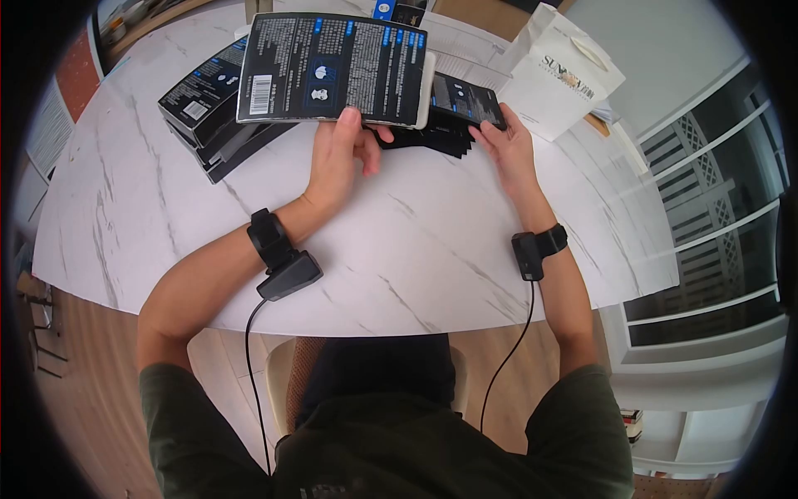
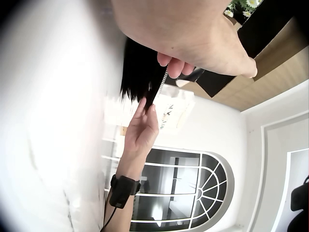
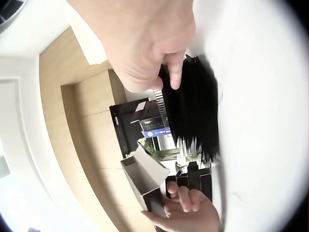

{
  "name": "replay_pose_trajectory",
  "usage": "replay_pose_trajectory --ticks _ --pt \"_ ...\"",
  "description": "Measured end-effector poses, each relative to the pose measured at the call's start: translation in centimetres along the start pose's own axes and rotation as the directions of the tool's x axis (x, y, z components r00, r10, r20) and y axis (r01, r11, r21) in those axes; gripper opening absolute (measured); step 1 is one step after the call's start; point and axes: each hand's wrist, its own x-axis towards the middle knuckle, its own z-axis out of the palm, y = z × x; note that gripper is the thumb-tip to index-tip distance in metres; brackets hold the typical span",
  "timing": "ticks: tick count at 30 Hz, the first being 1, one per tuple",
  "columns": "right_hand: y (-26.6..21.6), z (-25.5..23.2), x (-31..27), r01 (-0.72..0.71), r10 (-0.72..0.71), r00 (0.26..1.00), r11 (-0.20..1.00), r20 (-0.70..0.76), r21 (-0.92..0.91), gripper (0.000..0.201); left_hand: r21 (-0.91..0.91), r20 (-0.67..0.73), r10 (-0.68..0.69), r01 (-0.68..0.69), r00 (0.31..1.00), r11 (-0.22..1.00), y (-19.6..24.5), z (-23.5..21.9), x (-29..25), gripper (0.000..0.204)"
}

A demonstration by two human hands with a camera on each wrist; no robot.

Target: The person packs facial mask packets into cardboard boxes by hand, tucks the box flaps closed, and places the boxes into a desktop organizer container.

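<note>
A black printed carton [image 1: 332, 71] with a barcode is held up by my left hand [image 1: 335, 162], its thumb pressed on the lower edge of the printed face. The right wrist view shows this carton's open end and pale grey inside [image 3: 145, 176]. To its right, my right hand [image 1: 509, 151] pinches the end of a stack of flat black sachets [image 1: 465, 100], thumb on the top one. Their zigzag edges [image 3: 195, 145] hang down over the table in the right wrist view. The carton's lower right corner overlaps the stack in the head view.
More black cartons [image 1: 204, 108] are piled on the left of the marbled white table [image 1: 391, 249]. A white paper bag [image 1: 569, 71] stands at the back right. Behind the sachets is a white ribbed container [image 1: 474, 66]. A blue-and-black box [image 1: 395, 12] stands at the far edge.
</note>
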Motion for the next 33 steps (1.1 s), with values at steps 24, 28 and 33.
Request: replay_pose_trajectory --ticks 24,28,33 --pt "-2.5 4.0 -3.7 0.358 -0.327 0.915 0.928 0.238 -0.101 0.026 0.056 0.267 -0.067 0.054 0.961 0.997 -0.8 -0.4 -0.4 0.064" --pt "-2.7 6.0 -4.7 0.254 -0.247 0.898 0.967 0.364 0.028 0.036 0.061 0.233 -0.088 0.076 0.968 0.995 -0.2 0.4 -1.1 0.029" --pt "-3.8 6.5 -4.1 0.233 -0.189 0.923 0.968 0.334 -0.097 0.054 0.276 0.268 -0.233 0.157 0.935 0.948 0.4 0.0 -1.4 0.024"
